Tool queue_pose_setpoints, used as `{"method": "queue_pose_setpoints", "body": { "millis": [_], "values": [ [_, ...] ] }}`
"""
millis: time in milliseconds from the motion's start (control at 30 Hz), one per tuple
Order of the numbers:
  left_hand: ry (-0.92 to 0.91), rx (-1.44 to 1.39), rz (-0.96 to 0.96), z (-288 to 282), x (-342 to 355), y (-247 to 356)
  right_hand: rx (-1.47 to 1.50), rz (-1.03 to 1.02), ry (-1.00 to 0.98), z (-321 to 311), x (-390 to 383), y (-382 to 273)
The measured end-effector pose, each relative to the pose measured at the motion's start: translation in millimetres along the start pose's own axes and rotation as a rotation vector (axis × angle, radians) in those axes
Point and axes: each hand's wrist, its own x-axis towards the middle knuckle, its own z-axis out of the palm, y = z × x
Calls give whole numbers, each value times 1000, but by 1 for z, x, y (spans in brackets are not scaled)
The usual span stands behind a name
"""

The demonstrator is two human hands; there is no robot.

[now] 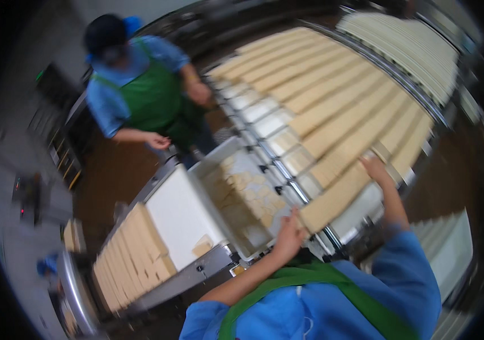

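Several long rows of pale beige biscuits (332, 93), tightly packed, lie side by side on a wide white conveyor (264, 116). My left hand (290, 237) is at the left end of the nearest row of biscuits (335, 199), its fingers against that end. Farther right, my right hand (373, 168) has its fingers curled at the other end of this row. Both hands have the row between them, and it rests low over the conveyor. Blur hides the exact finger contact. A white bin (225, 226) with broken flat pieces (250, 192) stands left of my left hand.
A co-worker in a green apron (154, 96) stands across the bin at the far left. A lower white belt (182, 209) carries more beige rows (134, 258). Metal rails (279, 164) edge the conveyor. White ribbed racks (400, 51) stand at the far right.
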Motion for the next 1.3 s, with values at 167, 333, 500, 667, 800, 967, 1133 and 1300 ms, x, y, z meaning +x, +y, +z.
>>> {"method": "queue_pose_setpoints", "body": {
  "millis": [167,333,500,667,800,967,1133,1300],
  "values": [
    [7,-196,46,64,46,-27,112,303,613,-6,8,29],
    [-54,-287,42,78,57,-40,-90,497,304,10,23,36],
    [286,-448,46,29,54,-64,-72,518,144,-14,36,15],
    [779,-162,-189,-53,7,-120,88,153,207,-11,26,-113],
    [967,-291,-269,-96,-75,-181,271,-460,362,13,3,-254],
    [1181,-372,-411,-120,-157,-217,25,-489,234,25,-17,-321],
    [1436,-473,-453,-142,-211,-234,-28,-421,235,23,-13,-322],
    [1604,-417,-459,-176,-251,-267,-39,-406,205,18,-11,-328]
  ]
}}
